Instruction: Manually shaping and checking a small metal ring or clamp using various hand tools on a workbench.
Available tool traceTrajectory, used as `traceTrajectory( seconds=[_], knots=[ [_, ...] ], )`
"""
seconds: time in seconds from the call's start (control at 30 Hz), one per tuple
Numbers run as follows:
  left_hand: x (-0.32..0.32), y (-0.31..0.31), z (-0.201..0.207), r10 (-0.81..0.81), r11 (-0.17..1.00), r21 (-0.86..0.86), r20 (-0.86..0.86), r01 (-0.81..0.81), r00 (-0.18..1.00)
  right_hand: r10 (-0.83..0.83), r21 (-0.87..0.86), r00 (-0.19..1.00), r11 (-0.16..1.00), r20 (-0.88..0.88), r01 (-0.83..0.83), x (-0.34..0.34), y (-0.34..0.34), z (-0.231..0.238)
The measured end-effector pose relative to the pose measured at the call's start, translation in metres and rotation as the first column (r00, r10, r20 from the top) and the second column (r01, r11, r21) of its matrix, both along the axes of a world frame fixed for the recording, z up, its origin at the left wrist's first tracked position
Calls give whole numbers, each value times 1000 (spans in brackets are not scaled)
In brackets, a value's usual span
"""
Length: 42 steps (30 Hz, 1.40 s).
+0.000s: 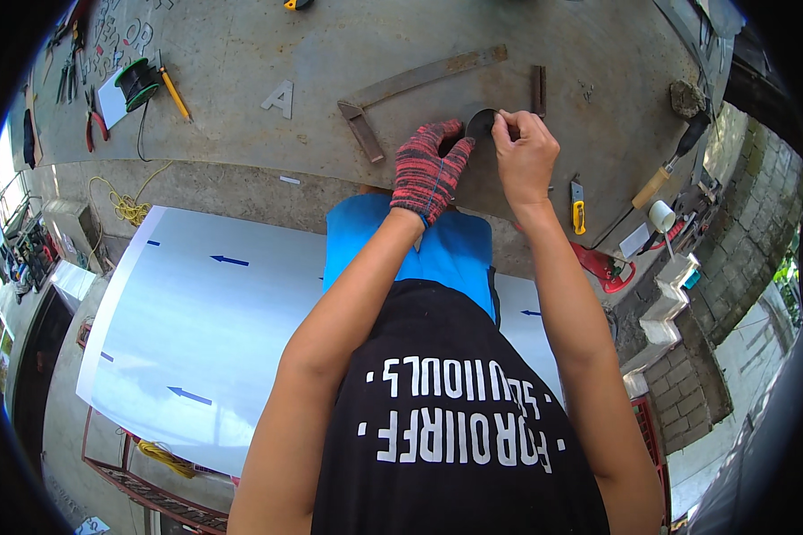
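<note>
My left hand (428,169), in a red and black knit glove, is closed on a thin, dark, curved piece (480,123) above the metal tabletop. The bare right hand (525,153) pinches the same piece at its right edge between thumb and fingertips. What the piece is exactly, I cannot make out. Just beyond my hands lies a rusty metal square (419,78), its short thick arm pointing toward me. A short dark metal bar (538,91) rests past my right hand. A cut metal letter (279,99) lies farther left.
On the tabletop's left are a green wire spool (137,85), a yellow-handled tool (174,94) and red-handled pliers (94,120). To the right lie a yellow utility knife (578,209) and a wooden-handled tool (651,187). A large pale sheet (205,303) with blue arrows spreads below the table edge.
</note>
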<state>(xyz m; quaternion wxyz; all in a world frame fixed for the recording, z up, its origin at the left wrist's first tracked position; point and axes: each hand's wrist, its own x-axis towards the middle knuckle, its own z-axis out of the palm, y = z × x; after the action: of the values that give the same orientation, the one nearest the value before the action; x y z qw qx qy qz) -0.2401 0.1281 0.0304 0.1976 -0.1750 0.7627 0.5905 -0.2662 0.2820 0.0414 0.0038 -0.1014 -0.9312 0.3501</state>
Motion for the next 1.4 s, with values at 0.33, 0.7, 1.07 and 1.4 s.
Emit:
traceTrajectory(
  seconds=[0.33,0.7,1.07,1.4],
  knots=[
    [0,-3,-3,-36,999,3,54,36,998,24,16,1000,1000,8,-24,0,2,-2],
    [-11,-9,0,-20,999,31,216,14,976,92,-8,996,996,-4,-92,-4,7,2],
    [-9,-6,-5,-12,989,149,248,-25,969,132,12,991,991,-9,-132,-10,16,0],
    [-1,-8,-17,73,970,197,310,-140,948,142,34,987,990,-72,-140,-10,14,-11]
  ],
)
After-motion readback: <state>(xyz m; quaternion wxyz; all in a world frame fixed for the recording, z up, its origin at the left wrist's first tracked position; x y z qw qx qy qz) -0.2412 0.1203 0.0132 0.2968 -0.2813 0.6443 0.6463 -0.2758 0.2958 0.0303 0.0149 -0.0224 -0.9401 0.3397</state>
